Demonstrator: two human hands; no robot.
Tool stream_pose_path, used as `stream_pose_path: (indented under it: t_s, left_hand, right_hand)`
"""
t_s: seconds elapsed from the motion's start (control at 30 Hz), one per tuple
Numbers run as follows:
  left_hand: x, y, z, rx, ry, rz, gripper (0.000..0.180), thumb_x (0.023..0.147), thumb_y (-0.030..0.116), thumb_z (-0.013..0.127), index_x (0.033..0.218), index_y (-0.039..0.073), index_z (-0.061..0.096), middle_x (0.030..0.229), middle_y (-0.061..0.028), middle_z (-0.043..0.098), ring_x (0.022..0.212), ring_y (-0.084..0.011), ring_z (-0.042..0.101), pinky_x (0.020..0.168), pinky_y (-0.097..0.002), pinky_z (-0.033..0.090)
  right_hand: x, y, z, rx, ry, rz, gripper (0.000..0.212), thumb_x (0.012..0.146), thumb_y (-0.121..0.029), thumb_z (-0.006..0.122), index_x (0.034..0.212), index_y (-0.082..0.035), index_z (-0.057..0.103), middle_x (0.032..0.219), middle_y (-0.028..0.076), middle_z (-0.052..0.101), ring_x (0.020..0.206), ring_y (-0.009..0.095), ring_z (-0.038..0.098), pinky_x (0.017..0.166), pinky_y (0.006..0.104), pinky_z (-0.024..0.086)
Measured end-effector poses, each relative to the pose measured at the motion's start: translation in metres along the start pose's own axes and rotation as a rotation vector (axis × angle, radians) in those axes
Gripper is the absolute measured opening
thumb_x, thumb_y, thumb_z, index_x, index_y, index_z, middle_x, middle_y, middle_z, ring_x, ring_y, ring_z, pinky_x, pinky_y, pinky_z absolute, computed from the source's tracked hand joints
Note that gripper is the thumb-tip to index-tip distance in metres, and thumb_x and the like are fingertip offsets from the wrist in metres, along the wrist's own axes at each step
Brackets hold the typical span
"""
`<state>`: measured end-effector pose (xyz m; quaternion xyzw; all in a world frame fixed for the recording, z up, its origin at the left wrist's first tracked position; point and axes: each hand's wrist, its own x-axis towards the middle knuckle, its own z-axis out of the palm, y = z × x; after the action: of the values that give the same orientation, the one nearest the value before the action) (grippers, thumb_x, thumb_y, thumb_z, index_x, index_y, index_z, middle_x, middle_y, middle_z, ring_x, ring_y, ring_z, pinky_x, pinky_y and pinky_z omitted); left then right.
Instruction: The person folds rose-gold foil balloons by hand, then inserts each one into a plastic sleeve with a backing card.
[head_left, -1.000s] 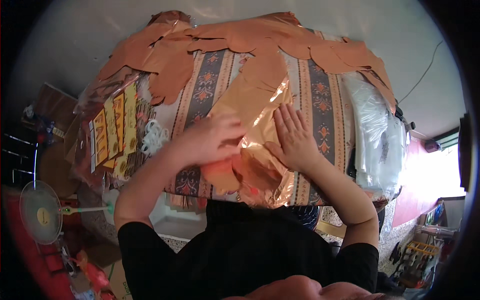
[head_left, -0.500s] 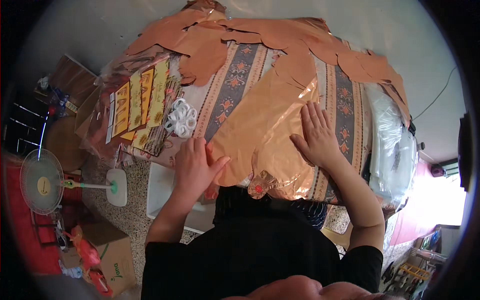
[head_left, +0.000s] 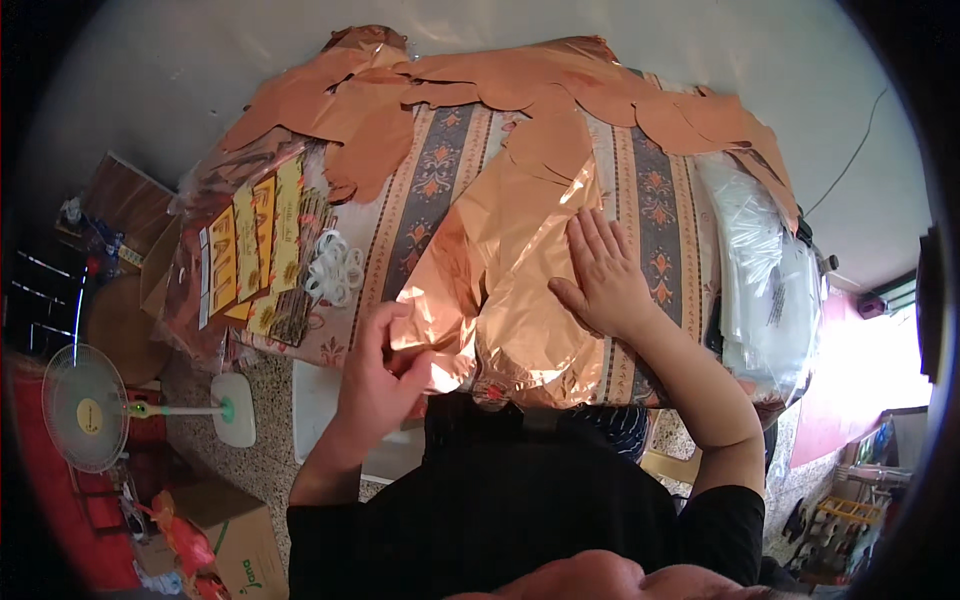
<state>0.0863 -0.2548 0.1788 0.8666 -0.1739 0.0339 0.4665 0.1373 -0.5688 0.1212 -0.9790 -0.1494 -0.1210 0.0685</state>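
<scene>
— Copper-coloured crinkled foil sheet (head_left: 500, 290) is hiding part of the striped patterned tablecloth (head_left: 420, 200); the table's near edge is disappearing behind the person's black top.

— And around it?

— A white standing fan (head_left: 85, 405) is sitting on the speckled floor.

— The hands?

— The left hand (head_left: 375, 385) is pinching the sheet's shiny lower-left corner; the right hand (head_left: 600, 275) is lying flat on it, fingers spread wide.

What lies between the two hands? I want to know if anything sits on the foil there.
In the head view, only shiny copper foil lies between the left hand and the right hand; nothing sits on it.
</scene>
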Motion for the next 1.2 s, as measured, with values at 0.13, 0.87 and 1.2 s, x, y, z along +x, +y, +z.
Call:
stream_pose_path:
  t_s: [0.13,0.87,1.2]
  left_hand:
    - [0.011,0.033,0.027,-0.157,-0.072,0.191,0.056,0.081,0.001,0.071,0.13,0.005,0.044,0.104,-0.0102,0.061,0.082,-0.0191,0.066,0.071,-0.0301,0.055]
    - [0.133,-0.034,0.069,0.514,-0.492,0.568,0.082,0.09,0.053,0.059,0.148,0.002,0.032,0.156,-0.0182,0.027,0.148,-0.0316,0.019,0.119,-0.0462,0.017]
    - [0.156,-0.043,0.081,0.6,-0.498,0.595,0.1,0.076,0.074,0.059,0.151,0.014,0.032,0.158,-0.0148,0.026,0.149,-0.0291,0.015,0.119,-0.0521,0.011]
  right_hand:
    - [0.0,0.001,0.0,0.002,0.007,-0.01,0.078,0.094,-0.048,0.046,0.145,0.009,0.03,0.15,0.027,0.032,0.143,0.037,0.027,0.118,0.0477,0.016]
    - [-0.003,0.004,0.005,-0.038,-0.013,-0.027,0.075,0.088,-0.034,0.045,0.148,0.007,0.025,0.154,0.025,0.026,0.146,0.037,0.021,0.119,0.0463,0.012]
    - [0.001,0.004,-0.001,-0.111,-0.075,-0.04,0.075,0.085,-0.026,0.05,0.148,0.007,0.026,0.154,0.025,0.027,0.147,0.035,0.021,0.12,0.0458,0.012]
